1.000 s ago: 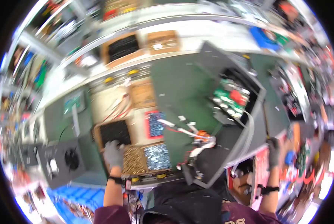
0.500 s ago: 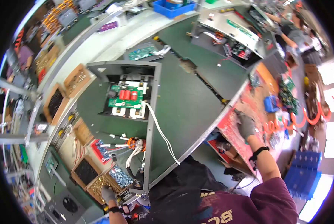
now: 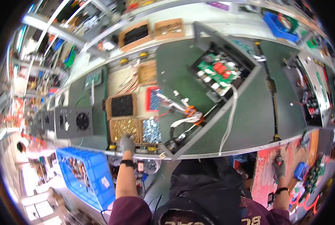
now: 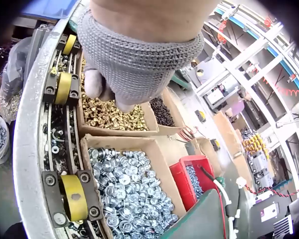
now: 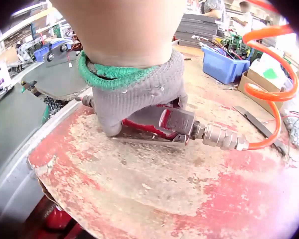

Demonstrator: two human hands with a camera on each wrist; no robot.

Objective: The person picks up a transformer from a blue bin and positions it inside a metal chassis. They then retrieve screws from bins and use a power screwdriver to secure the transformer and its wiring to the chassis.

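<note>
My gloved left hand (image 3: 127,143) reaches into a cardboard box of gold-coloured screws (image 4: 114,118), thumb and fingers pointing down at the heap. I cannot tell whether it pinches any. Beside that box is another with silver washer-head screws (image 4: 132,191). Over on the right, my gloved right hand (image 5: 139,97) grips a red and grey air screwdriver (image 5: 182,122) lying on a worn red board (image 5: 154,184). An orange coiled hose (image 5: 274,97) joins its end fitting. Between my hands, an open metal chassis (image 3: 208,122) holds a green circuit board (image 3: 216,71).
Black screws (image 3: 121,105) fill a box behind the gold ones, with a red tray (image 3: 149,98) alongside. A fan panel (image 3: 74,122) stands at left, above a blue crate (image 3: 100,187). White cables (image 3: 229,123) hang over the chassis edge. Another chassis (image 3: 313,90) sits at right.
My left hand has moved from beside the black screws into the gold ones. My right hand has come onto the red board and now holds the air screwdriver. The head view turned right, then back.
</note>
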